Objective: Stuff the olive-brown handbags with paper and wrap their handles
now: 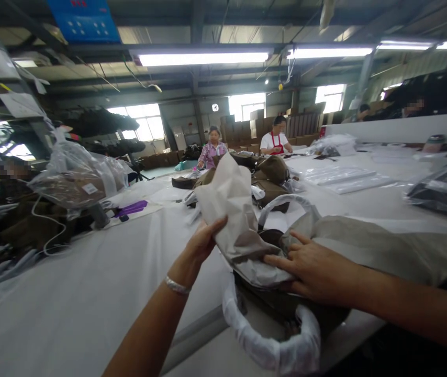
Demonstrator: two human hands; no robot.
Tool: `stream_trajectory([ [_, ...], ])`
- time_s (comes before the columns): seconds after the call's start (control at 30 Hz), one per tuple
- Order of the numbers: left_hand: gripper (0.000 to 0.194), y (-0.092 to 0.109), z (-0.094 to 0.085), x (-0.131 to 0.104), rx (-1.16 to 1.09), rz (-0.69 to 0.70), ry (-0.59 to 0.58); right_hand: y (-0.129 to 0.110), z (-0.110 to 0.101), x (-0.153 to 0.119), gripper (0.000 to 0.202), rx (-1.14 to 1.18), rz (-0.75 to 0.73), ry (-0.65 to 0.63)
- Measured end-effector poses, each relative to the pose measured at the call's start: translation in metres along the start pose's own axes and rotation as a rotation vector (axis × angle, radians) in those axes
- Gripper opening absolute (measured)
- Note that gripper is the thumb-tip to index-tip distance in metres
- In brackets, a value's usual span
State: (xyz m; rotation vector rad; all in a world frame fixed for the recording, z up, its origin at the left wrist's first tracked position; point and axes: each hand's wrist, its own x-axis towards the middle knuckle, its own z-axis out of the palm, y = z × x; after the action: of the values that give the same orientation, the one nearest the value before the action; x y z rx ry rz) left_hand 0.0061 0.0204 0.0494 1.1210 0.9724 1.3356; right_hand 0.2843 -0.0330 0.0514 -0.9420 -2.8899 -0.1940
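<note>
A dark olive handbag (pixel 325 317) lies in front of me, its handle (pixel 282 352) wrapped in white material. A pale, crumpled lining-like sheet (pixel 233 209) stands up from its opening; I cannot tell whether it is cloth or paper. My left hand (pixel 202 242), with a band at the wrist, pinches the left edge of this sheet between thumb and fingers. Lower on the right, my right hand (pixel 313 267) rests with spread fingers on the sheet's folds by the bag's opening. Some of its lower fingers are hidden. Greyish-beige cloth (pixel 368 241) stretches beyond that hand.
Several olive bags (pixel 268 175) are heaped just ahead on the white table (pixel 101 283). Clear plastic sleeves (pixel 345 179) lie to the right. A plastic-wrapped bundle (pixel 78 180) and purple strips (pixel 132 208) are at left. Two people (pixel 274 142) work across the table.
</note>
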Motion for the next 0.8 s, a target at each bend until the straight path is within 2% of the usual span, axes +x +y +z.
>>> stream_trajectory([
  [0.07,0.058,-0.002,0.020,0.006,0.008,0.103,0.093,0.002,-0.007,-0.005,0.059,0.086,0.048,-0.003],
  [0.1,0.056,-0.004,0.029,0.004,0.005,0.138,0.117,0.003,-0.010,-0.007,0.062,0.141,0.083,0.039],
  [0.17,0.049,-0.007,0.046,-0.008,0.057,0.227,0.145,0.005,-0.013,-0.011,0.071,0.224,0.176,0.218],
  [0.23,0.043,-0.007,0.063,-0.028,0.200,0.341,0.097,0.004,-0.013,-0.009,0.080,0.263,0.259,0.403],
  [0.3,0.043,-0.004,0.078,-0.050,0.328,0.401,-0.081,0.000,-0.011,-0.001,0.083,0.300,0.294,0.497],
  [0.37,0.046,0.002,0.084,-0.066,0.316,0.331,-0.323,-0.007,-0.008,0.007,0.080,0.348,0.304,0.532],
  [0.43,0.050,0.010,0.076,-0.074,0.227,0.182,-0.544,-0.013,-0.006,0.011,0.071,0.375,0.341,0.563],
  [0.47,0.050,0.012,0.067,-0.075,0.198,0.129,-0.593,-0.015,-0.005,0.010,0.064,0.366,0.353,0.580],
  [0.5,0.046,0.014,0.056,-0.074,0.210,0.110,-0.568,-0.016,-0.004,0.008,0.057,0.339,0.345,0.591],
  [0.53,0.042,0.014,0.043,-0.073,0.266,0.119,-0.477,-0.015,-0.003,0.004,0.052,0.296,0.315,0.600],
  [0.63,0.041,0.002,0.012,-0.071,0.523,0.203,-0.031,-0.012,0.000,-0.006,0.050,0.145,0.140,0.589],
  [0.67,0.038,-0.005,0.007,-0.071,0.595,0.216,0.056,-0.012,0.000,-0.008,0.053,0.110,0.085,0.562],
  [0.73,0.041,-0.022,0.005,-0.074,0.728,0.225,0.068,-0.013,-0.002,-0.009,0.057,0.056,-0.003,0.497],
  [0.8,0.055,-0.037,0.011,-0.076,0.893,0.216,-0.031,-0.018,-0.007,-0.008,0.060,0.021,-0.091,0.434],
])
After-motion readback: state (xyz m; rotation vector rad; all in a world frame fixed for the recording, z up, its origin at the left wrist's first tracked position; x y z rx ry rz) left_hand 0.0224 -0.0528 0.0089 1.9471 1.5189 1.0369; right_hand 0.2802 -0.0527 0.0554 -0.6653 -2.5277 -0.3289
